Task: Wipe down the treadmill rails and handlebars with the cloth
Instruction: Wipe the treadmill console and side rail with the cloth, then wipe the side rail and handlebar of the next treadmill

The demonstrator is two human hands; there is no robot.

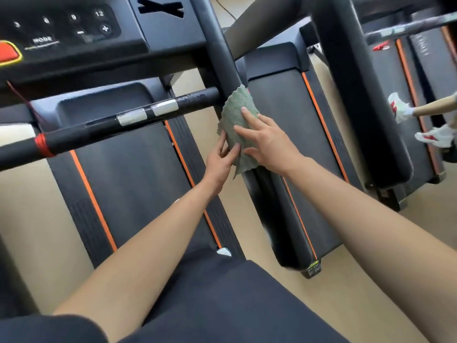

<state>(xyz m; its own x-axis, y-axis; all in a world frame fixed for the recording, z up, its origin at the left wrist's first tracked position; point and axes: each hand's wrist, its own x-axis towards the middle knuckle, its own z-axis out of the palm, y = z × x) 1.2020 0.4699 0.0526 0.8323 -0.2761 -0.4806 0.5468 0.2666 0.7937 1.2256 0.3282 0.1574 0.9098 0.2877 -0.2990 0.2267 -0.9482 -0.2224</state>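
Note:
A green cloth point(236, 112) is draped over the black right side rail point(223, 55) of the treadmill, just below where the front handlebar point(138, 117) with its two silver pads joins it. My right hand point(265, 142) lies flat on the cloth with straight fingers, pressing it onto the rail. My left hand point(221, 158) holds the cloth's left edge from the side, thumb and fingers pinching it against the rail. The rail runs on down toward me point(268, 191), bare below the cloth.
The console point(64, 28) with buttons and a red stop key is at top left. The belt with orange stripes point(128, 174) lies below. A second treadmill point(279, 100) stands to the right, and another person's white-and-red shoes point(400, 107) are at the far right.

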